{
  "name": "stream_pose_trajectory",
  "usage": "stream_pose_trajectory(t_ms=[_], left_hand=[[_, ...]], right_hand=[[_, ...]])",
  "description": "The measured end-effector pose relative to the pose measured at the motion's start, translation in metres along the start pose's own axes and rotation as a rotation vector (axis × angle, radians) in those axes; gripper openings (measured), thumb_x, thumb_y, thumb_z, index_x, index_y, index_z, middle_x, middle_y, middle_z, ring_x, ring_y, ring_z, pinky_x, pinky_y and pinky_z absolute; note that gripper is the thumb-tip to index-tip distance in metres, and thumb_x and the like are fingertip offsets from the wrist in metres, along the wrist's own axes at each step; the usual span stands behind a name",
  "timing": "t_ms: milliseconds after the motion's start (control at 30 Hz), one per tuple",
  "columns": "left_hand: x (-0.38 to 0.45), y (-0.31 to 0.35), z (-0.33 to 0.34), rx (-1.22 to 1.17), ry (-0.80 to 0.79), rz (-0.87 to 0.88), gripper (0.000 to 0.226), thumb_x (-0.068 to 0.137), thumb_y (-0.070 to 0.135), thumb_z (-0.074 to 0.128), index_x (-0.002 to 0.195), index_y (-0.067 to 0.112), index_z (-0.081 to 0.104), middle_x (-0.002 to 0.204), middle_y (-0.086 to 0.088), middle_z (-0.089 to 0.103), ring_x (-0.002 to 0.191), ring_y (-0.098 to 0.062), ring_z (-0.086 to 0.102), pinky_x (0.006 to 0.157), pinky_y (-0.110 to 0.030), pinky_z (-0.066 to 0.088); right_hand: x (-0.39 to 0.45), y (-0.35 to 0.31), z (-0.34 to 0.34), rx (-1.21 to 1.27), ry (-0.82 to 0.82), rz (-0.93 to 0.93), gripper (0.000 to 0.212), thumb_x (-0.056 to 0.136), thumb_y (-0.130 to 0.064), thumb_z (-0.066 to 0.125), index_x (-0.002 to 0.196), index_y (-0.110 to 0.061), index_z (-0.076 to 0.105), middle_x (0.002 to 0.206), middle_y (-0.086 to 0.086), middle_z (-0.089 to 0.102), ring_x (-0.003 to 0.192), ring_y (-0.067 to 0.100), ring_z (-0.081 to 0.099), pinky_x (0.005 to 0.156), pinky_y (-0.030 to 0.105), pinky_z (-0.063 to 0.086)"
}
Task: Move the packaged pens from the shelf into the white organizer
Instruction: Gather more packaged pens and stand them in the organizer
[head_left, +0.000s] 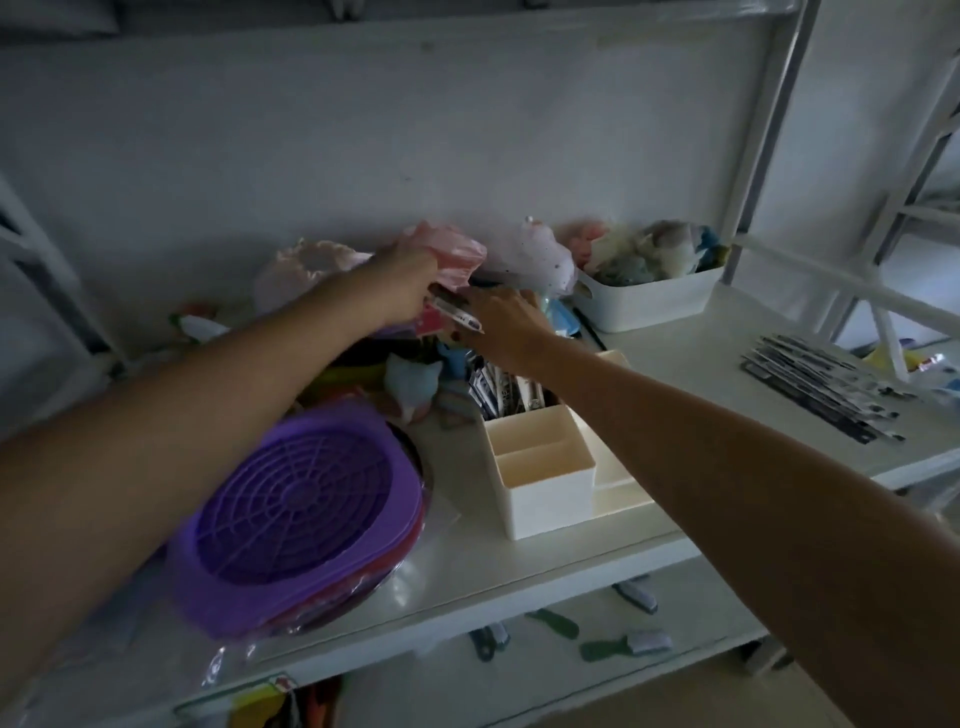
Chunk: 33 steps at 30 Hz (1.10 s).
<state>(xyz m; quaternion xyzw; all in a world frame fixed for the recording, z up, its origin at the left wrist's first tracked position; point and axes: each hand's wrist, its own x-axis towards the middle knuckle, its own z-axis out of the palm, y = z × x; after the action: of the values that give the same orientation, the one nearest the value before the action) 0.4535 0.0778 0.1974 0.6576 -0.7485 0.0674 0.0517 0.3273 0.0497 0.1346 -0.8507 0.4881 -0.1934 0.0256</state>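
Nowhere legible print: packaged pens (826, 387) on shelf (691, 364), white organizer (545, 467) nearby.

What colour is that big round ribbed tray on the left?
Purple, clearest in the head view.

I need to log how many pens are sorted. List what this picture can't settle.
Head view, all of it dim:
- White plastic organizer: its rear compartment and the packaged pens in it are partly covered by the right hand; no count possible.
- Left hand: its grip on the pen is hidden among pink bags.
- Flat stack of dark packets: print too small and blurred to read.
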Motion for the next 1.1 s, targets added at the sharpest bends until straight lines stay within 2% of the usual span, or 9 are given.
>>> stream_pose_trajectory(t_ms=[200,300,367,467,567,800,900,1000,1100], left_hand=[[-0.006,0.057,-0.055,-0.072,0.378,0.051,0.017,0.092,0.006,0.051,0.105,0.002,0.062,0.111,-0.02,0.065,0.1,-0.031,0.059,0.077,-0.034,0.045],[-0.003,0.085,-0.05,-0.097,0.419,-0.007,0.021,0.094,0.009,0.049,0.108,0.0,0.062,0.115,-0.02,0.062,0.108,-0.031,0.056,0.087,-0.038,0.043],[0.0,0.095,-0.042,-0.121,0.428,-0.068,0.022,0.095,0.009,0.046,0.108,0.0,0.062,0.116,-0.019,0.062,0.108,-0.031,0.056,0.088,-0.038,0.043],[0.003,0.102,-0.03,-0.154,0.455,-0.142,0.022,0.096,0.009,0.045,0.104,-0.002,0.062,0.11,-0.02,0.063,0.101,-0.032,0.057,0.085,-0.039,0.044],[0.002,0.105,-0.015,-0.202,0.439,-0.163,0.022,0.095,0.005,0.044,0.103,-0.003,0.063,0.109,-0.021,0.066,0.096,-0.03,0.059,0.082,-0.037,0.045],[-0.011,0.094,0.041,-0.163,0.329,-0.165,0.018,0.091,-0.001,0.05,0.099,0.002,0.066,0.105,-0.014,0.07,0.098,-0.026,0.063,0.083,-0.034,0.047],[-0.016,0.081,0.059,-0.115,0.299,-0.164,0.023,0.085,-0.006,0.054,0.102,0.003,0.067,0.103,-0.017,0.072,0.097,-0.031,0.066,0.08,-0.038,0.051],[-0.022,0.073,0.072,-0.036,0.303,-0.108,0.016,0.082,0.005,0.063,0.091,0.008,0.076,0.089,-0.016,0.077,0.085,-0.032,0.07,0.074,-0.036,0.053],[-0.021,0.069,0.08,0.027,0.243,-0.081,0.019,0.085,0.012,0.059,0.091,0.015,0.078,0.092,-0.007,0.078,0.089,-0.028,0.066,0.08,-0.036,0.052]], right_hand=[[-0.002,-0.009,-0.026,0.361,0.342,-0.038,0.035,0.096,-0.011,0.038,0.13,-0.002,0.037,0.118,0.027,0.056,0.111,0.038,0.052,0.09,0.047,0.044],[-0.008,0.011,-0.041,0.506,0.31,-0.082,0.021,0.094,-0.006,0.04,0.111,0.003,0.048,0.11,0.026,0.059,0.097,0.036,0.058,0.08,0.043,0.049],[-0.01,0.025,-0.046,0.509,0.228,-0.14,0.009,0.094,-0.007,0.041,0.089,-0.006,0.048,0.088,0.017,0.06,0.074,0.026,0.053,0.06,0.021,0.043],[-0.015,0.038,-0.05,0.454,0.117,-0.175,0.025,0.097,-0.013,0.04,0.073,-0.014,0.04,0.06,-0.002,0.042,0.054,0.016,0.041,0.046,0.011,0.039],[-0.018,0.05,-0.045,0.358,0.028,-0.187,0.024,0.097,-0.017,0.042,0.087,-0.001,0.056,0.079,0.023,0.063,0.074,0.035,0.059,0.069,0.039,0.048],[-0.03,0.065,-0.006,0.307,-0.107,-0.175,0.022,0.089,-0.012,0.05,0.106,0.0,0.057,0.105,0.023,0.064,0.099,0.035,0.061,0.077,0.034,0.045],[-0.033,0.07,0.001,0.338,0.03,-0.182,0.035,0.087,-0.019,0.049,0.121,-0.01,0.054,0.121,0.016,0.06,0.115,0.031,0.052,0.101,0.041,0.035],[-0.033,0.083,-0.001,0.427,0.251,-0.096,0.038,0.085,-0.016,0.039,0.119,-0.006,0.053,0.119,0.016,0.061,0.114,0.029,0.052,0.099,0.037,0.033],[-0.034,0.101,0.002,0.374,0.23,0.006,0.037,0.091,-0.017,0.036,0.124,-0.007,0.049,0.125,0.016,0.057,0.119,0.029,0.049,0.101,0.038,0.032]])
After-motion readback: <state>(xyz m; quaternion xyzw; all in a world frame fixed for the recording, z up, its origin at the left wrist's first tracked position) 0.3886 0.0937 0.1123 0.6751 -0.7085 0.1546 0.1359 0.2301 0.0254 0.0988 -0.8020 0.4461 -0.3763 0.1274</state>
